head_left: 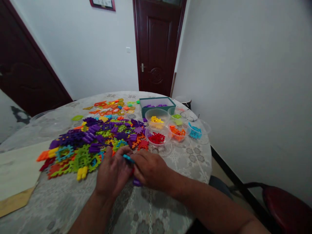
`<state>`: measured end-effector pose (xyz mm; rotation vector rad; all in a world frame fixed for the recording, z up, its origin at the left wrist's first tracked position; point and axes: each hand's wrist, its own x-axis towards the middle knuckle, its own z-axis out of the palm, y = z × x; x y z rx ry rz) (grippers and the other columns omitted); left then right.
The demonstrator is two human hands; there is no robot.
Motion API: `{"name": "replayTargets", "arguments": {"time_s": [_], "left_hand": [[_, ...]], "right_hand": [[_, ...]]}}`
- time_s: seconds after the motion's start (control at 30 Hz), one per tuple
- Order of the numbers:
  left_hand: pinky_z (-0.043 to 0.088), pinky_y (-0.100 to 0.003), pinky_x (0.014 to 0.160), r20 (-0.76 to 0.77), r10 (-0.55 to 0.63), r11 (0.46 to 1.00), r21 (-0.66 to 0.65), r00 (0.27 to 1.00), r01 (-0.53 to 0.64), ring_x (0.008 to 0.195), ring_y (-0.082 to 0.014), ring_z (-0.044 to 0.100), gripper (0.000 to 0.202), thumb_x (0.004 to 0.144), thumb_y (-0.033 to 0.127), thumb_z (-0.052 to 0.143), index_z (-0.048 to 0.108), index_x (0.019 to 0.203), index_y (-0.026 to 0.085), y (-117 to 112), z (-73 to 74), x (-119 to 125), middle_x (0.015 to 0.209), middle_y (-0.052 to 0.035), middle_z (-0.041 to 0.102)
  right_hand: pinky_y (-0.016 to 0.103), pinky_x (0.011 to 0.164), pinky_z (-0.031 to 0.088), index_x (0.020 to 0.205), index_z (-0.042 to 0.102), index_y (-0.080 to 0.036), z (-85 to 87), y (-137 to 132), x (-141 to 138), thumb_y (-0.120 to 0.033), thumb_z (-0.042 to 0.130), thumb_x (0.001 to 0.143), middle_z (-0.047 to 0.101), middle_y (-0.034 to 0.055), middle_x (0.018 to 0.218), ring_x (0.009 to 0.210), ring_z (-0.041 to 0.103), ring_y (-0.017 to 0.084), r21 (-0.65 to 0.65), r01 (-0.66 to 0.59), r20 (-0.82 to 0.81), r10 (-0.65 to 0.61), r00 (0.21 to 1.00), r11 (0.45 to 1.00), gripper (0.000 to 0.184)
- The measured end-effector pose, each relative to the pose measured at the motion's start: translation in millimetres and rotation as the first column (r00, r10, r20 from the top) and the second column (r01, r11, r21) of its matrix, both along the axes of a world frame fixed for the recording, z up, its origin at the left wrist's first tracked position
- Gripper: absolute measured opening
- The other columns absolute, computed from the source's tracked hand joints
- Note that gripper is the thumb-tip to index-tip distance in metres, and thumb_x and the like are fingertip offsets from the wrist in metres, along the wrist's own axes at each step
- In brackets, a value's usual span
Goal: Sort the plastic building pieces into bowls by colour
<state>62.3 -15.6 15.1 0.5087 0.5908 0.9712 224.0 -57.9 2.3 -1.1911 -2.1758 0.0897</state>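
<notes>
My left hand point(112, 174) and my right hand point(149, 169) meet at the near edge of a pile of coloured plastic building pieces point(97, 139). Between the fingertips of both hands sits a small blue piece point(128, 159). A bit of red shows just under it, and a purple piece point(136, 183) peeks out beneath my right hand. Both hands have their fingers curled around these pieces. The pile spreads left and far from my hands, with purple, green, orange and yellow parts mixed together.
Clear bowls hold sorted pieces: red point(157, 138), yellow point(156, 121), orange point(177, 131), blue point(195, 131), green point(177, 116). A teal box point(157, 104) stands behind them. The round table point(170, 159) has a lace cloth. A wooden board point(17, 172) lies left, a red chair point(285, 201) right.
</notes>
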Motion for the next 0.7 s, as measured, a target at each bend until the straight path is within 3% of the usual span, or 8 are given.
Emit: {"name": "replayTargets", "arguments": {"time_s": [0.13,0.27,0.33,0.4,0.47,0.53,0.6,0.7], "left_hand": [[0.059,-0.04,0.087,-0.035,-0.045,0.992,0.119,0.998,0.048,0.093,-0.0254,0.067,0.058,0.092,0.072,0.054,0.074,0.104,0.018,3,-8.1,3,0.102,-0.0114,0.072],[0.055,-0.042,0.1,-0.127,0.081,0.976,0.211,0.989,-0.053,0.103,-0.0275,0.068,0.051,0.086,0.065,0.069,0.076,0.103,0.017,10,-15.0,2,0.103,-0.0118,0.073],[0.053,-0.04,0.101,-0.176,0.186,0.954,0.268,0.967,-0.134,0.104,-0.0261,0.068,0.043,0.08,0.054,0.08,0.076,0.1,0.017,13,-15.1,-2,0.102,-0.0102,0.074],[0.053,-0.039,0.101,-0.201,0.271,0.926,0.323,0.941,-0.197,0.102,-0.0245,0.069,0.038,0.076,0.048,0.084,0.075,0.097,0.018,14,-12.6,-5,0.098,-0.0082,0.074],[0.053,-0.038,0.099,-0.231,0.345,0.892,0.383,0.91,-0.241,0.099,-0.0225,0.069,0.034,0.076,0.044,0.084,0.074,0.097,0.019,15,-8.2,-9,0.096,-0.0067,0.073],[0.053,-0.035,0.096,-0.309,0.41,0.861,0.442,0.858,-0.252,0.097,-0.0215,0.068,0.031,0.076,0.04,0.084,0.074,0.096,0.018,13,-2.5,-13,0.095,-0.0068,0.073],[0.052,-0.034,0.093,-0.485,0.421,0.848,0.511,0.767,-0.142,0.097,-0.0228,0.068,0.031,0.077,0.039,0.084,0.075,0.097,0.018,10,3.8,-18,0.097,-0.0084,0.073],[0.049,-0.041,0.102,-0.728,0.401,0.793,0.58,0.555,0.187,0.11,-0.0301,0.066,0.041,0.076,0.042,0.087,0.077,0.111,0.023,-2,10.3,-27,0.115,-0.0115,0.073]], "right_hand": [[0.034,0.091,0.053,0.118,0.065,-0.017,16.5,13,30,-0.017,0.053,0.097,0.071,0.0109,0.108,0.1,0.065,0.022,0.004,0.13,-0.115,-0.129,0.985,0.991,0.025],[0.038,0.097,0.05,0.107,0.071,-0.018,42.0,27,102,-0.014,0.051,0.093,0.074,0.0119,0.107,0.101,0.066,0.024,0.012,0.381,-0.203,-0.371,0.906,0.924,0.025],[0.038,0.098,0.049,0.105,0.073,-0.017,48.1,30,148,-0.016,0.049,0.091,0.075,0.0131,0.107,0.102,0.067,0.025,0.063,0.59,-0.24,-0.562,0.792,0.805,0.028],[0.039,0.097,0.049,0.104,0.075,-0.016,45.9,31,190,-0.019,0.048,0.09,0.075,0.0144,0.105,0.099,0.067,0.027,0.103,0.765,-0.221,-0.735,0.641,0.636,0.031],[0.041,0.093,0.049,0.106,0.076,-0.014,36.4,32,225,-0.021,0.047,0.088,0.075,0.0165,0.103,0.097,0.067,0.03,0.137,0.863,-0.197,-0.84,0.505,0.486,0.035],[0.043,0.087,0.049,0.108,0.077,-0.012,23.7,32,249,-0.023,0.047,0.088,0.075,0.019,0.102,0.093,0.066,0.032,0.156,0.908,-0.178,-0.893,0.414,0.39,0.038],[0.043,0.083,0.049,0.112,0.077,-0.011,12.7,32,263,-0.025,0.049,0.088,0.074,0.021,0.101,0.091,0.066,0.034,0.165,0.923,-0.167,-0.912,0.374,0.348,0.04],[0.043,0.085,0.049,0.116,0.076,-0.009,6.1,34,266,-0.024,0.049,0.087,0.074,0.0227,0.103,0.094,0.066,0.033,0.2,0.905,-0.17,-0.896,0.41,0.376,0.042]]}}
